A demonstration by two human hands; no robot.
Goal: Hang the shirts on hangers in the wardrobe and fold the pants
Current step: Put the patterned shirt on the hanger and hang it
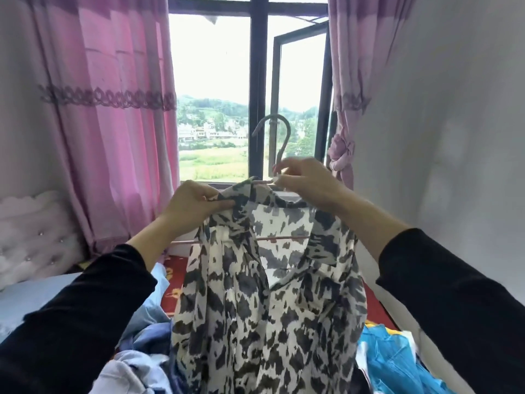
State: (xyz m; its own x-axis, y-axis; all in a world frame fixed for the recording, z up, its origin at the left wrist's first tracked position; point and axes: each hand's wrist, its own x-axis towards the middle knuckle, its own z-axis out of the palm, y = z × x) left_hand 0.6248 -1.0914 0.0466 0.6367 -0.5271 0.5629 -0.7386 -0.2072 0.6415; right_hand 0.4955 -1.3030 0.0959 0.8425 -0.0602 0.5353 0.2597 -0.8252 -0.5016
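Shirt (pixel 264 294), black-and-white patterned, held up at frame centre above clothes pile (pixel 147 325). Left hand (pixel 193 201) pinching collar; right hand (pixel 306 183) gripping neck of hanger (pixel 283 149). Hanging step underway; next, likely: seat left shoulder over hanger arm.

This is a bedroom in a home: a pale pink tufted headboard with small studs (pixel 34 231) stands behind a bed under a light blue sheet (pixel 28 302). Long pink fabric curtains (pixel 113 109) frame a dark-framed window (pixel 258 81), and a loose heap of blue and pale garments (pixel 147 322) lies on the bed.
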